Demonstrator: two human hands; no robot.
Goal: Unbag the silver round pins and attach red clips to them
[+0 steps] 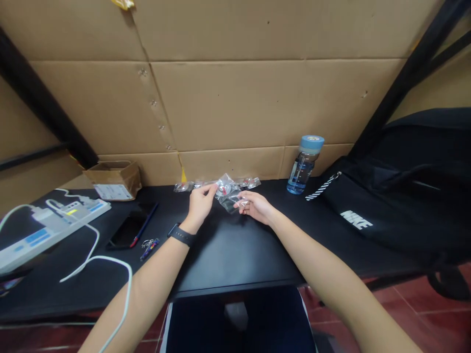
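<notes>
Between my two hands a small clear plastic bag (pixel 228 195) is held up over the black table, with something round, whitish and red inside that is too small to name. My left hand (pixel 201 200), with a dark watch band on its wrist, pinches the bag's left side. The fingers of my right hand (pixel 255 207) are closed on the bag's lower right edge. Behind it, along the cardboard wall, lie more small clear packets (pixel 250 183) with bits of red in them, partly hidden by the held bag and my left hand.
On the left are a white power strip (pixel 47 234) with cables, a small cardboard box (pixel 115 180), a phone (pixel 128 228), a pen and keys (pixel 149 247). A water bottle (pixel 303 164) and a black backpack (pixel 397 206) stand right. Cardboard (pixel 235 103) walls the back.
</notes>
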